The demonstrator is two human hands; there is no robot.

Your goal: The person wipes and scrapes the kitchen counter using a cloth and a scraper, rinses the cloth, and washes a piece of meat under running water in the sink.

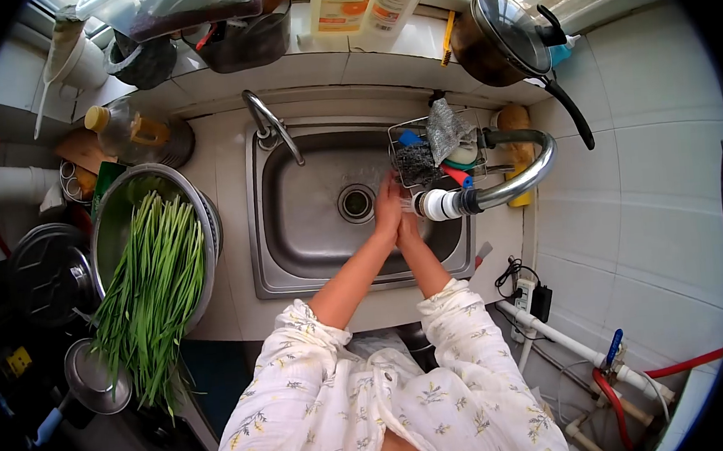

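Both hands are over the steel sink [311, 221], pressed close to each other under the white spout [440, 205] of the large curved faucet. Water seems to run from it onto them. My left hand [388, 203] reaches in with its fingers pointing away from me, near the drain [357, 203]. Against it on the right lies my right hand [409, 222], partly hidden by the spout. The fingers overlap and blur together, so whether either hand is open or closed does not show. A wire rack [412, 172] with scrubbers and a silver cloth [449, 127] stands just beyond them.
Left of the sink, long green stalks [152, 282] hang over a metal bowl [114, 218]. A small faucet [275, 127] rises at the sink's back left. A lidded pot [499, 36] and bottles [346, 4] stand on the ledge behind. Pipes [589, 356] run at the lower right.
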